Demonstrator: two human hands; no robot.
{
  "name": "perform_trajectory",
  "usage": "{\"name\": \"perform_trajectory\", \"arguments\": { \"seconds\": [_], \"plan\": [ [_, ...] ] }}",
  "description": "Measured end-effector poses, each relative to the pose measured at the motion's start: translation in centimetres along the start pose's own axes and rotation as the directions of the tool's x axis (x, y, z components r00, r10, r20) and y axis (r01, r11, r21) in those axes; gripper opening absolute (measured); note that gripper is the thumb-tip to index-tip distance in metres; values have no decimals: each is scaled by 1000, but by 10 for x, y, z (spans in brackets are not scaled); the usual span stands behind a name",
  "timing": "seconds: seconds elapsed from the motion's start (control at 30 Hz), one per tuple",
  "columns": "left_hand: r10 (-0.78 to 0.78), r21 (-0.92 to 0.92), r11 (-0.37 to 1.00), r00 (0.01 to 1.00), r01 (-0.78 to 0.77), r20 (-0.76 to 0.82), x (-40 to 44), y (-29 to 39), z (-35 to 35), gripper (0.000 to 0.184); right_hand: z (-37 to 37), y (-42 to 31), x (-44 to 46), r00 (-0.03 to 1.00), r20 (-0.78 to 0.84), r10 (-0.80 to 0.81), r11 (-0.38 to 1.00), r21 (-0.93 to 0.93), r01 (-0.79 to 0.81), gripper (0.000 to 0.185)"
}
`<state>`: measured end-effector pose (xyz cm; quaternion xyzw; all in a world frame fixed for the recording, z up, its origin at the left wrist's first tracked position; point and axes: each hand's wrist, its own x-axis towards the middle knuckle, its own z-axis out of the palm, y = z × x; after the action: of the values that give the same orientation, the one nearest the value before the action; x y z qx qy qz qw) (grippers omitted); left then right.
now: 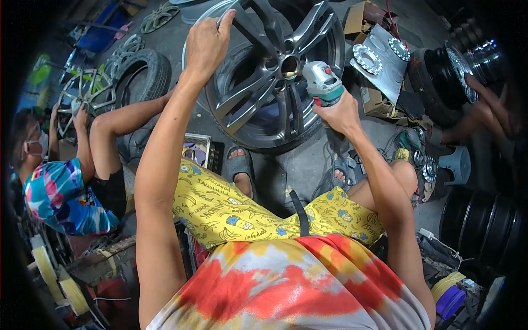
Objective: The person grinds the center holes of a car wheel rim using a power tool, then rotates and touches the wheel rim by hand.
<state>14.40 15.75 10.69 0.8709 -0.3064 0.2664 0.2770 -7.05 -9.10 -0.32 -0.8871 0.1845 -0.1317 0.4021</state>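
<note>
A grey alloy wheel rim (246,100) with split spokes leans in front of me, its face towards me, over a dark tyre partly seen through the spokes. My left hand (208,47) is closed over its upper left edge, thumb pointing up; the fingertips are partly hidden. In my right hand (338,113) is a power grinder (323,82) with a grey metal head and a green and red body. A small pale tip (291,73) sticks out of the grinder to the left, at the wheel's centre hole. Whether it touches the metal I cannot tell.
At left, a person in a colourful shirt (69,192) sits holding another spoked wheel (91,99). A tyre (143,77) lies nearby. To the right are a metal sheet with round parts (379,63), a blue stool (459,165), stacked dark rims (478,223) and another person's arm (489,104).
</note>
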Motion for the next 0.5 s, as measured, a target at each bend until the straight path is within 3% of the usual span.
{"name": "perform_trajectory", "arguments": {
  "seconds": [0.13, 0.2, 0.3, 0.4, 0.5],
  "plan": [
    [-23, -3, 1000, 1000, 23, 16, 0, 2, 0, 67, -7, -1, 3, 996, 59, 73, 997, 8, -74, 68],
    [-20, 31, 999, 1000, 19, 13, 0, 5, -2, 66, -4, 3, 4, 997, -73, 12, 999, -31, -15, 65],
    [-37, -41, 998, 999, 37, -5, -1, 7, -2, 65, -3, 1, 5, 997, -72, -18, 996, -83, 12, 64],
    [-44, -26, 999, 999, 44, -12, -1, 6, -1, 65, -2, 3, 0, 1000, 12, 8, 999, 44, -8, 65],
    [-40, 3, 999, 999, 40, -21, 1, 6, 0, 65, 0, 7, 3, 999, -9, 52, 999, 16, -51, 65]
  ]
}}
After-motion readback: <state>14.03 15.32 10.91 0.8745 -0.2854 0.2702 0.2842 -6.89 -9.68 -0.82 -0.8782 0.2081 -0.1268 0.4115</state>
